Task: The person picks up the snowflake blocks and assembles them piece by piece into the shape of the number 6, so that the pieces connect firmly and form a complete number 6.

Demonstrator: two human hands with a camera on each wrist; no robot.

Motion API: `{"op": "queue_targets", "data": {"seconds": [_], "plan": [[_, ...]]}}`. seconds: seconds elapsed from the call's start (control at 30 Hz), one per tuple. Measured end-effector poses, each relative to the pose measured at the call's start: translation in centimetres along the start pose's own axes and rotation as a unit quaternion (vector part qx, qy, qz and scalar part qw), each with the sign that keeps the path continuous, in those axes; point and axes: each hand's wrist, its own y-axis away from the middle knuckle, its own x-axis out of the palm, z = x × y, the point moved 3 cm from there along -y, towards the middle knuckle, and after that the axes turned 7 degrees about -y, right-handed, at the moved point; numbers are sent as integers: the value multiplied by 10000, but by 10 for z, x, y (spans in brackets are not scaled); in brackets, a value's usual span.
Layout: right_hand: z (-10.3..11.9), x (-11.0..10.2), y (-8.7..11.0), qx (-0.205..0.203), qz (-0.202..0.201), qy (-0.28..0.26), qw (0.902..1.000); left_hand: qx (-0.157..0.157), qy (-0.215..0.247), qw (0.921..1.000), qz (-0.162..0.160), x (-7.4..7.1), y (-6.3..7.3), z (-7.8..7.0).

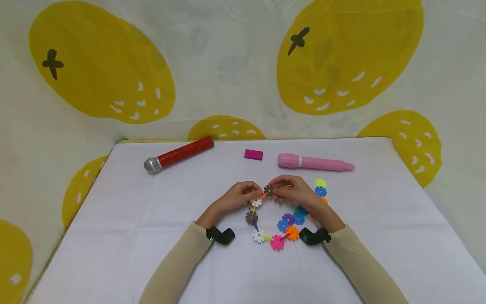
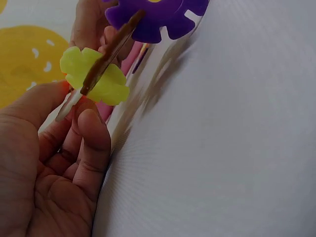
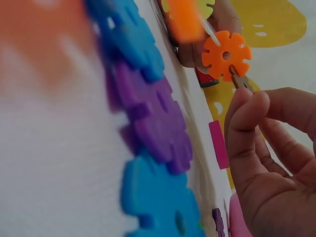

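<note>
Brown disc [image 1: 268, 190] is pinched by the right hand [image 1: 294, 190]; left of it the left hand [image 1: 243, 195] grips the disc chain [image 1: 277, 242], looping from it toward the person. Right wrist view shows face-on an orange disc [image 3: 226, 56], edge-on from the head.

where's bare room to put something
Free white tabletop: outside the left beige sleeve, nearer than the red silver-headed microphone; outside the right beige sleeve, nearer than the long pink stick. Crowded: around the left hand, right hand and colourful notched discs.

head view above, facing forward-down; wrist views close-up; all share notched discs [image 1: 277, 242].
</note>
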Motion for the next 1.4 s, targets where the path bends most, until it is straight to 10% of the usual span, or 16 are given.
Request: {"op": "queue_targets", "data": {"seconds": [0.6, 1.4], "plan": [[3, -1, 0, -202, 917, 1006, 9905, 91, -290, 9995, -20, -1, -2, 2], [-2, -7, 14, -819, 2872, 2344, 9251, -48, -379, 9993, -30, 0, -2, 3]]}}
